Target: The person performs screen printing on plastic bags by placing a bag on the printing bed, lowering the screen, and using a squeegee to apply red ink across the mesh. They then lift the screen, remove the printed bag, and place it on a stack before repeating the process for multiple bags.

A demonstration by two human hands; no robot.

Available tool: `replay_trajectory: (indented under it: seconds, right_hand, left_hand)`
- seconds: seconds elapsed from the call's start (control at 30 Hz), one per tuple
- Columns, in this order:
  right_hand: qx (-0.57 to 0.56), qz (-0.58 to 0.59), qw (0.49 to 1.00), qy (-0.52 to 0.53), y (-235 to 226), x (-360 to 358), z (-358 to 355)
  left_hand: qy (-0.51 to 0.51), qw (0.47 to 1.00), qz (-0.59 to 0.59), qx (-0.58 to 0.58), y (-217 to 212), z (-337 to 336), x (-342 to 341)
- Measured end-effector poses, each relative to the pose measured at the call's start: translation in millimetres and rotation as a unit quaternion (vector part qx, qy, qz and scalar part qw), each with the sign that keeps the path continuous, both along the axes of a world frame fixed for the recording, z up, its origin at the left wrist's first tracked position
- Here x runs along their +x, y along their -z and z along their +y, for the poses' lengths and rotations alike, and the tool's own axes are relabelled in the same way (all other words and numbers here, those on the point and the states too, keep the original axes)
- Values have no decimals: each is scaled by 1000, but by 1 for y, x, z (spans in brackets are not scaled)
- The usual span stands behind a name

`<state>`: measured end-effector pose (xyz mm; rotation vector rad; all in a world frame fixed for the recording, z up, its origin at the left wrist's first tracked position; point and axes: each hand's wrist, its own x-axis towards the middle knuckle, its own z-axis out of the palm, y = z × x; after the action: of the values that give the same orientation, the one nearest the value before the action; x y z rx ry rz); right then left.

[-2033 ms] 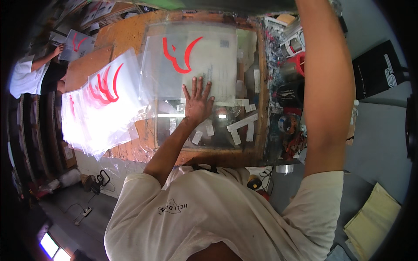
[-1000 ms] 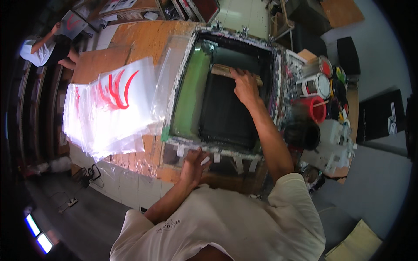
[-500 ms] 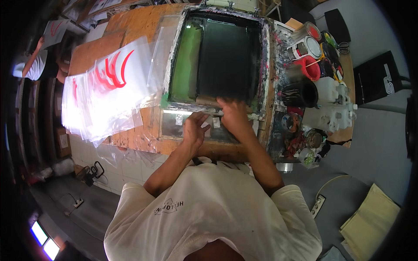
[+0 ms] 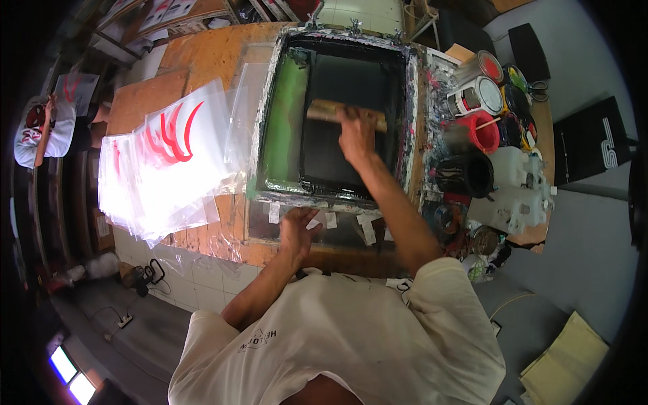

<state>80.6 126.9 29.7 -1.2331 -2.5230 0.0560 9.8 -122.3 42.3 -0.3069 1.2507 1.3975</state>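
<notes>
Gripping 1 wooden squeegee point(image 4: 325, 111) in right hand point(image 4: 358, 129), directly under curled fingers, with long axis left-right across dark mesh point(image 4: 337, 158); well ahead of left hand point(image 4: 295, 229), loosely spread, near silkscreen frame point(image 4: 264, 131).

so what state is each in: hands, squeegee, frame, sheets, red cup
frame: lying flat
squeegee: held, inside the frame
right hand: closed on the squeegee
left hand: open, by the frame's near edge
sheets: loosely piled, red print showing
red cup: uncovered, stick inside
</notes>
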Motion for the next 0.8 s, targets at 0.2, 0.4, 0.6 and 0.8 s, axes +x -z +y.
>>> replay_trajectory:
  seconds: [0.2, 0.4, 0.6, 0.8]
  right_hand:
    - [-54, -36, 997, 51, -10, -23, 132]
    - [-234, -16, 970, -66, -79, 8, 68]
    - [-206, -24, 977, -57, -106, 62, -114]
    - [5, -19, 999, -36, -149, 47, -140]
  left_hand:
    - [-19, 1000, -16, -8, -6, 7, 1]
    - [0, 999, -30, 34, -2, -8, -6]
    - [48, 996, -18, 72, -22, 2, -12]
    - [58, 986, -9, 155, -81, 16, -25]
